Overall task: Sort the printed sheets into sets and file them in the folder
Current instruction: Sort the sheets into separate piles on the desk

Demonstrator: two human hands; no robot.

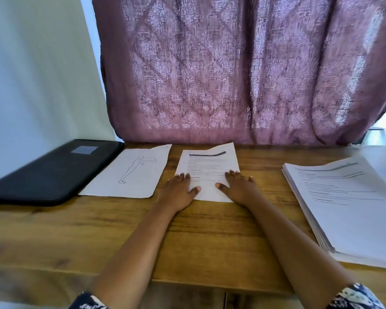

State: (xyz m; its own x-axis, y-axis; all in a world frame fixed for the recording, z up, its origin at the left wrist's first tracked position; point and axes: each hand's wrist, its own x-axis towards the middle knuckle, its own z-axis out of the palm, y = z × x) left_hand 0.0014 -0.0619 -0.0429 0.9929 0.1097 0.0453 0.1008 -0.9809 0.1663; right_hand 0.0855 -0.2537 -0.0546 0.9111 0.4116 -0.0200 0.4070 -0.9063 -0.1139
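Observation:
A printed text sheet (207, 166) lies at the middle back of the wooden table (210, 237). My left hand (179, 190) rests flat on its lower left corner, and my right hand (239, 186) lies flat on its lower right part, fingers straight. To the left lies a sheet with a line drawing of a standing figure (129, 172). A black folder (47, 172) lies shut at the far left. A thick stack of printed sheets (348, 206) sits at the right.
A purple patterned curtain (243, 70) hangs right behind the table. A pale wall (38, 70) is at the left. More white paper (381, 159) lies behind the stack at the far right.

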